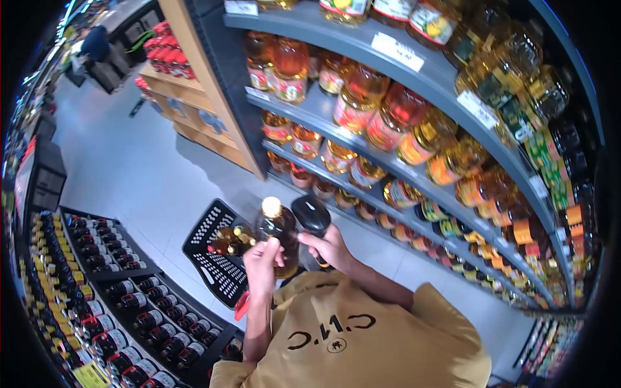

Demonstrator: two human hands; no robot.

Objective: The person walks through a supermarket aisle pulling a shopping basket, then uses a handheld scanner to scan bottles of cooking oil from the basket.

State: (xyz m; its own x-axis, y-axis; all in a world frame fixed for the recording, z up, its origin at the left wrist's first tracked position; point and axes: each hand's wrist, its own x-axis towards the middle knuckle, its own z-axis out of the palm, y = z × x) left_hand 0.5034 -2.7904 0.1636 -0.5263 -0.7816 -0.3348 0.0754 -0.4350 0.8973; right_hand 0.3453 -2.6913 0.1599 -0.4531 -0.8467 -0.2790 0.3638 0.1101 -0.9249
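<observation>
My left hand (262,260) is closed round a clear bottle (270,226) of dark liquid with a pale cap, held upright in front of my chest. My right hand (328,248) grips a black handheld scanner (312,213). The scanner's rounded head is close beside the bottle; I cannot tell whether they touch. Left of the bottle, a black shopping basket (206,240) with slotted sides holds several bottles (236,240) with gold caps. A red handle (242,305) shows beside my left forearm.
Grey shelves (362,29) with several rows of oil-like bottles curve along the right. Dark-bottle racks (97,275) stand at lower left. A wooden shelf unit (187,97) with red packs is ahead, beside the pale floor aisle (123,161).
</observation>
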